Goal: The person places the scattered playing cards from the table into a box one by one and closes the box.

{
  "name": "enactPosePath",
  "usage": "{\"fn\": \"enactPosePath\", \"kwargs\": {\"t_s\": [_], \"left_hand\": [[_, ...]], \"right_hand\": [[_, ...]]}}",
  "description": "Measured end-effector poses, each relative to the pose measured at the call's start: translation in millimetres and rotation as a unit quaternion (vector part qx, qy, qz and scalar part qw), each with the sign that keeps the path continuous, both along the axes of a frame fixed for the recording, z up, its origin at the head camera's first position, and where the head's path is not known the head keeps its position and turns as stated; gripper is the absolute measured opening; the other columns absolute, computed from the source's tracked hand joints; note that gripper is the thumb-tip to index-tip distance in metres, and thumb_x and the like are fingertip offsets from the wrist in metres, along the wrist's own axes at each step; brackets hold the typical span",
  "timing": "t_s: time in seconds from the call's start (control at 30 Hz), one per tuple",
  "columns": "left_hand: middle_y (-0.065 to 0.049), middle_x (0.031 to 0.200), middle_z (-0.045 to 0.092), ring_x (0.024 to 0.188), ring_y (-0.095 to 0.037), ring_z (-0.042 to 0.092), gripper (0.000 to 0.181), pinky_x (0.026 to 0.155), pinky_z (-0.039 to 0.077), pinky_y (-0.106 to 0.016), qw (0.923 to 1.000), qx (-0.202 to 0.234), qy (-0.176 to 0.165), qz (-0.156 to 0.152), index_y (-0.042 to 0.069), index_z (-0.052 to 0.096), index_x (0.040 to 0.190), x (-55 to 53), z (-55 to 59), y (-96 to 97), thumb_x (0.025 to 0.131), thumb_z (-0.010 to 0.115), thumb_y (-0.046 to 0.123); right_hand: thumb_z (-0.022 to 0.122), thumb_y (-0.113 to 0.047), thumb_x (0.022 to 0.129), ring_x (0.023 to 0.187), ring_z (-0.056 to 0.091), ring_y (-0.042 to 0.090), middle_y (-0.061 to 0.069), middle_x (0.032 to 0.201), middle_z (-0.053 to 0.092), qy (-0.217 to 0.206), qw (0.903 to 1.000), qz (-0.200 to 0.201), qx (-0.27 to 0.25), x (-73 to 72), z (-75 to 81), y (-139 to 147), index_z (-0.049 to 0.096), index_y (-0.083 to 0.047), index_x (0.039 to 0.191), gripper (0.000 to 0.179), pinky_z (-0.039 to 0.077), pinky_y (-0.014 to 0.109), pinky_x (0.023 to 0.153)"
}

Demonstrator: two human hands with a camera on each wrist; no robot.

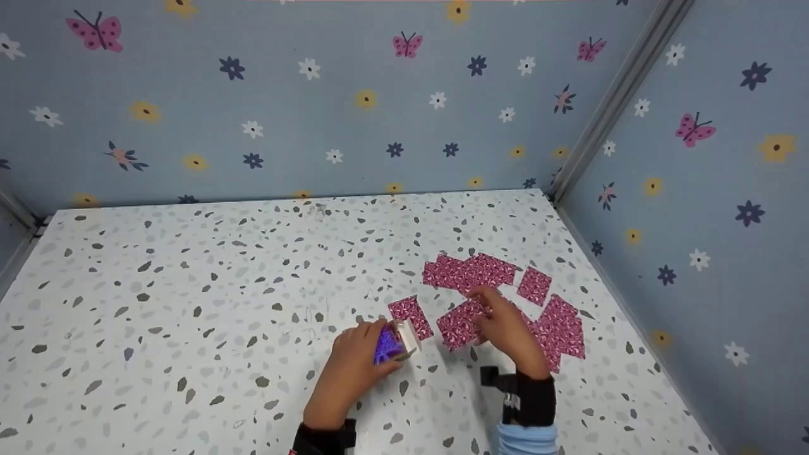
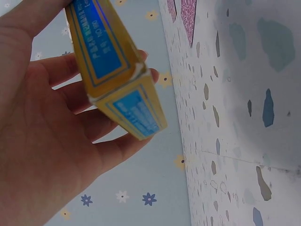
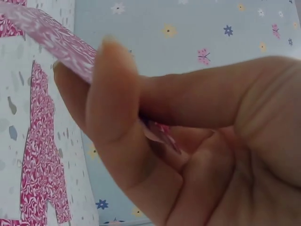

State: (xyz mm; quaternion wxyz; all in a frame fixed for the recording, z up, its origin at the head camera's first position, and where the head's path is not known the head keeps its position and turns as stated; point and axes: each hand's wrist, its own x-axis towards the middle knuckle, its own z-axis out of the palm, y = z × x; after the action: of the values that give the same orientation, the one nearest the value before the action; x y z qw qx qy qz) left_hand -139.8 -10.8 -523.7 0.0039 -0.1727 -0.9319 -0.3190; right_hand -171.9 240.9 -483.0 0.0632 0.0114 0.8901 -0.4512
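Observation:
In the head view my left hand [image 1: 357,354] grips a small card box [image 1: 389,344], its purple face up and its pale flap [image 1: 409,338] standing out on the right. The left wrist view shows the same box [image 2: 106,52] as yellow with blue printed panels, tilted between thumb and fingers. My right hand [image 1: 505,328] pinches a playing card [image 1: 460,325] with a pink-and-white swirl back. Up close in the right wrist view, the card [image 3: 56,37] passes between thumb and fingers. Another pink card [image 1: 407,313] lies just behind the box.
Overlapping pink cards [image 1: 471,272] form a row behind my right hand. A single card [image 1: 535,286] lies beside them, and more cards [image 1: 565,328] spread to the right. The speckled white table [image 1: 189,303] meets a flowered back wall [image 1: 284,95] and a right wall [image 1: 708,189].

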Motion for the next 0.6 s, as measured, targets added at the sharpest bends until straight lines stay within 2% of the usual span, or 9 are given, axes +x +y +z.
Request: {"fn": "enactPosePath", "kwargs": {"t_s": [0.33, 0.5, 0.6], "left_hand": [[-0.02, 0.12, 0.056, 0.11, -0.037, 0.053, 0.074, 0.1, 0.038, -0.053, 1.0, 0.003, -0.002, 0.0, -0.001, 0.046, 0.132, 0.3, 0.8, -0.7, 0.075, 0.074, 0.036], [-0.02, 0.121, 0.056, 0.111, -0.037, 0.053, 0.074, 0.1, 0.038, -0.053, 1.0, 0.006, -0.004, 0.0, -0.001, 0.046, 0.132, -0.3, 1.2, -1.0, 0.075, 0.074, 0.036], [-0.019, 0.12, 0.057, 0.11, -0.036, 0.053, 0.073, 0.1, 0.039, -0.052, 1.0, 0.008, 0.003, -0.001, -0.001, 0.047, 0.131, -0.4, 1.2, -1.2, 0.074, 0.075, 0.036]], "right_hand": [[0.048, 0.0, 0.093, 0.051, 0.059, 0.018, 0.018, 0.123, 0.05, 0.013, 0.9977, -0.001, -0.067, 1.7, 8.9, -9.9, 0.049, -0.007, 0.115, 0.023, 0.055, 0.034, 0.051], [0.052, 0.0, 0.091, 0.053, 0.058, 0.018, 0.02, 0.129, 0.043, 0.004, 0.9909, 0.021, -0.133, 0.9, 10.7, -21.4, 0.044, -0.002, 0.114, 0.024, 0.056, 0.046, 0.056], [0.053, 0.001, 0.09, 0.056, 0.058, 0.018, 0.021, 0.128, 0.042, 0.0, 0.9883, 0.046, -0.145, 0.9, 10.0, -30.0, 0.043, -0.002, 0.112, 0.024, 0.056, 0.047, 0.057]]}}
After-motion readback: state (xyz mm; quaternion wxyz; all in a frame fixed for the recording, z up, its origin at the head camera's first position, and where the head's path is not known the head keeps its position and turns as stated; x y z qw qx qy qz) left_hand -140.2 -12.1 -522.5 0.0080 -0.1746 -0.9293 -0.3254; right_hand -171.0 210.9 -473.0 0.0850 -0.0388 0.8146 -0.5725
